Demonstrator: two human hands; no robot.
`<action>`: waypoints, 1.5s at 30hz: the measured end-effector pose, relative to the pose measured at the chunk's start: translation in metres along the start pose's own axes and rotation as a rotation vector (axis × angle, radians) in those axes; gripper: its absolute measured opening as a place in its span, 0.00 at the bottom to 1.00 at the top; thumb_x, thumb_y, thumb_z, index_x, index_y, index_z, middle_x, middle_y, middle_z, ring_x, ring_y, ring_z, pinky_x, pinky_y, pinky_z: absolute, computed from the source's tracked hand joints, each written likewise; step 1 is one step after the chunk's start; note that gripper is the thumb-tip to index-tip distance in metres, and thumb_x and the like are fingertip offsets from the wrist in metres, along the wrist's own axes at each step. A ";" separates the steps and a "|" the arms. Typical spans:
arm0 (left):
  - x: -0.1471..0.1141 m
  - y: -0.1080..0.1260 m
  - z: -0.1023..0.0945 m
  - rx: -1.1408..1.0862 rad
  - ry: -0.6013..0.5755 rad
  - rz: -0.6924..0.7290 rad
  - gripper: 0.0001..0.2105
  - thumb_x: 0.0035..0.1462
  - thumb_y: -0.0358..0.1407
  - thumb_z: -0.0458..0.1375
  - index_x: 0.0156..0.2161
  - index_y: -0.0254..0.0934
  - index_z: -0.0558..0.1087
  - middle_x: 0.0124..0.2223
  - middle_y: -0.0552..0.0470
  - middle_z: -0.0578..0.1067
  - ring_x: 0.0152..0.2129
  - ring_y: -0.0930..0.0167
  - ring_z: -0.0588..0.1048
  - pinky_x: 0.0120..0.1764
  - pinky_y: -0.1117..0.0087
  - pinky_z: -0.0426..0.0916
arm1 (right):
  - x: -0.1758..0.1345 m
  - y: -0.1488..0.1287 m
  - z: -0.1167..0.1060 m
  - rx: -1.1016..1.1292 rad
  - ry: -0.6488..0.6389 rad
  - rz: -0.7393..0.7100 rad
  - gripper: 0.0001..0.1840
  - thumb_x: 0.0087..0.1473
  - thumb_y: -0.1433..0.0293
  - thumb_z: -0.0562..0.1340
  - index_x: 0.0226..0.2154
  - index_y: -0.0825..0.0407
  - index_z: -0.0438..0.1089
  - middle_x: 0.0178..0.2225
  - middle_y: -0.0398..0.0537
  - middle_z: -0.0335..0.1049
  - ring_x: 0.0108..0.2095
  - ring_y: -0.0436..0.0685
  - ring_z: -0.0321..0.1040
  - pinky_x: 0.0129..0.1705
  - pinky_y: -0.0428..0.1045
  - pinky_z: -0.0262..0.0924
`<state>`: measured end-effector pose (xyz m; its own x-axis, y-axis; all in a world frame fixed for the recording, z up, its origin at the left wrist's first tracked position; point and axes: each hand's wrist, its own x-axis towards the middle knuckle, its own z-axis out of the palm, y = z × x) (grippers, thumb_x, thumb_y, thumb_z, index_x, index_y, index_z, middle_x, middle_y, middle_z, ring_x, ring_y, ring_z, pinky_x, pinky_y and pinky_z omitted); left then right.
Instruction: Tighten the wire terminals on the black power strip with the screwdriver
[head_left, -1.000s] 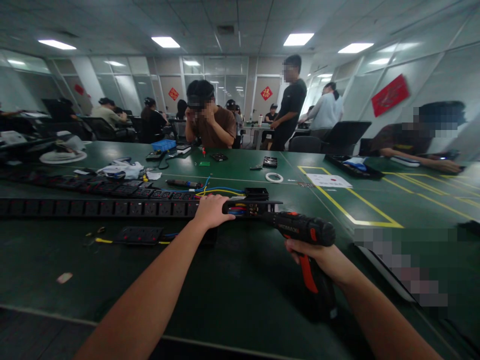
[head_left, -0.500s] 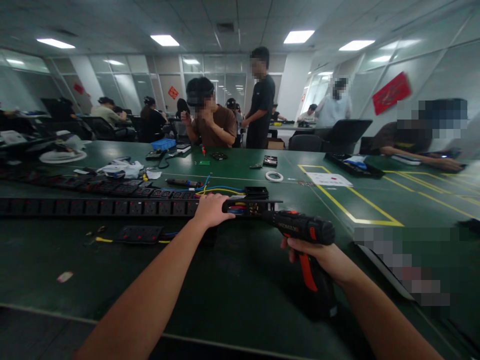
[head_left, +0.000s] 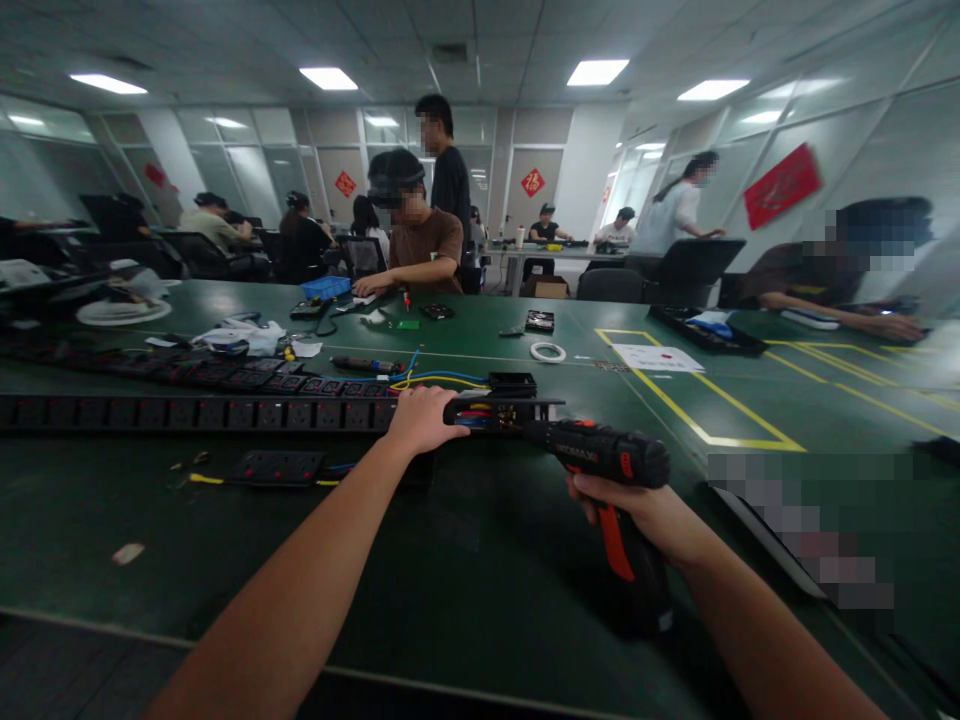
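Observation:
My left hand (head_left: 426, 418) is wrapped over the end part of a long black power strip (head_left: 225, 413) with a row of sockets. Right of its fingers, the strip's end lies open, showing coloured wires (head_left: 474, 412) and small brass-coloured parts. My right hand (head_left: 626, 500) grips a black and orange cordless drill (head_left: 600, 452) by its handle. The drill's nose points left at the strip's open end; whether its bit touches a screw is too dark to tell. In front of the strip lies a loose socket module (head_left: 277, 467) with yellow and blue wires.
Behind the strip are another socket strip (head_left: 247, 376), a dark screwdriver-like tool (head_left: 366, 366), a plastic bag (head_left: 244, 338) and a white tape ring (head_left: 547, 352). Yellow tape (head_left: 697, 420) marks the green table (head_left: 480, 600) at right. Co-workers sit across the table and at right.
My hands, the drill and the strip stay almost where they were. Across the table, a seated person has lowered their hands to the tabletop; a standing person behind has moved left.

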<state>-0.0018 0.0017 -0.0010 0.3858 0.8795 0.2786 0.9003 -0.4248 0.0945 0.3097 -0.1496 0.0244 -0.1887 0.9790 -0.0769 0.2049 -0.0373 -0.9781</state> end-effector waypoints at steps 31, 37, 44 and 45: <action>0.001 -0.002 0.006 0.017 0.021 0.008 0.32 0.55 0.63 0.61 0.58 0.45 0.74 0.57 0.45 0.77 0.53 0.53 0.73 0.53 0.54 0.63 | -0.002 -0.006 0.003 -0.058 0.007 0.013 0.23 0.48 0.49 0.73 0.27 0.52 0.73 0.23 0.43 0.69 0.25 0.54 0.65 0.30 0.51 0.58; 0.001 -0.002 0.005 0.009 0.009 0.006 0.33 0.55 0.63 0.62 0.58 0.46 0.74 0.56 0.45 0.77 0.53 0.52 0.74 0.52 0.54 0.64 | -0.004 -0.007 0.004 -0.049 0.007 0.011 0.24 0.48 0.49 0.73 0.27 0.52 0.73 0.22 0.43 0.69 0.25 0.54 0.64 0.31 0.51 0.58; 0.000 0.000 0.001 0.020 0.009 0.002 0.32 0.55 0.62 0.62 0.58 0.45 0.74 0.56 0.45 0.78 0.53 0.52 0.74 0.51 0.54 0.64 | -0.001 -0.003 0.002 0.001 0.013 0.022 0.23 0.47 0.50 0.74 0.29 0.53 0.75 0.24 0.45 0.71 0.26 0.55 0.66 0.31 0.51 0.59; 0.000 0.000 0.001 0.019 0.011 0.004 0.33 0.55 0.62 0.62 0.58 0.45 0.74 0.56 0.45 0.77 0.53 0.52 0.74 0.52 0.53 0.64 | -0.001 -0.002 0.002 0.012 0.010 0.021 0.23 0.47 0.51 0.74 0.30 0.53 0.76 0.25 0.45 0.72 0.26 0.55 0.67 0.31 0.51 0.59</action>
<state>-0.0019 0.0023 -0.0021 0.3874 0.8754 0.2891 0.9024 -0.4242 0.0754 0.3076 -0.1510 0.0265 -0.1749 0.9800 -0.0952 0.1970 -0.0599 -0.9786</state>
